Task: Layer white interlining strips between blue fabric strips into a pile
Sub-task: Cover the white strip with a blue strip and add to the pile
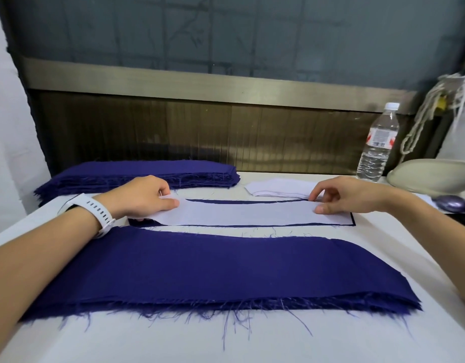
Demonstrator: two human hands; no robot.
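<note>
A white interlining strip lies across the middle of the table on a blue fabric strip whose edges show around it. My left hand pinches the white strip's left end. At its right end my right hand pinches the strip, thumb on top. A wide pile of blue fabric strips with frayed edges lies in front of me. Another thick stack of blue strips sits at the back left. A small stack of white interlining strips lies at the back right.
A clear plastic water bottle stands at the back right beside a pale rounded object. A purple shiny object lies at the right edge. A brown panel wall closes the table's far side. I wear a white watch.
</note>
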